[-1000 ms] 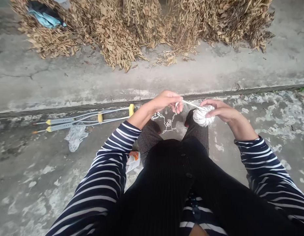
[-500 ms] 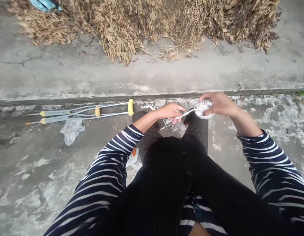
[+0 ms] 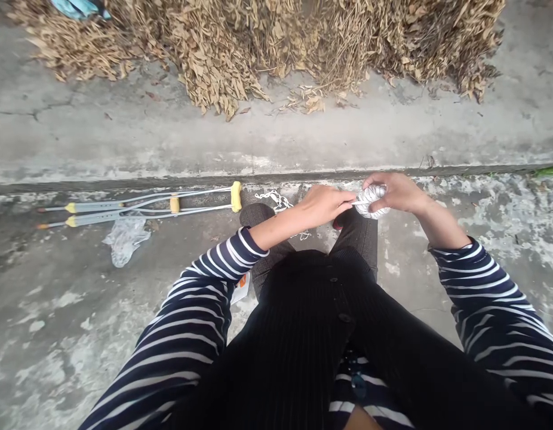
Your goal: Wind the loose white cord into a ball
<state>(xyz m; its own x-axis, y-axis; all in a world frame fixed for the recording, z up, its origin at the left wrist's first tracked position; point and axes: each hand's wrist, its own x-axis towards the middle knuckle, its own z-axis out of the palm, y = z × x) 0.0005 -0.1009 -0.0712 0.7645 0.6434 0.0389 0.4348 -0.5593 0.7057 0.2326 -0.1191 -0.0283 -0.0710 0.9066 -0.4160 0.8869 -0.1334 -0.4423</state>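
A wound bundle of white rope point(image 3: 369, 200) is gripped by my right hand point(image 3: 399, 191), with the thumb and fingers around its right side. My left hand point(image 3: 326, 203) pinches the rope's free strand close to the bundle's left edge. More loose white rope point(image 3: 280, 200) lies in a tangle on the ground, partly hidden behind my left forearm. Both hands are held out in front of my knees.
A crutch point(image 3: 169, 204) with yellow pads lies on the concrete at left, and a clear plastic bag point(image 3: 126, 240) lies beside it. Dry leafy stalks point(image 3: 258, 48) are heaped on the raised ledge point(image 3: 169, 137). A white and orange packet point(image 3: 241, 288) shows beside my leg.
My left hand has moved right along the strand, up to the bundle, and its fingers have closed. My right hand still holds the bundle in nearly the same place.
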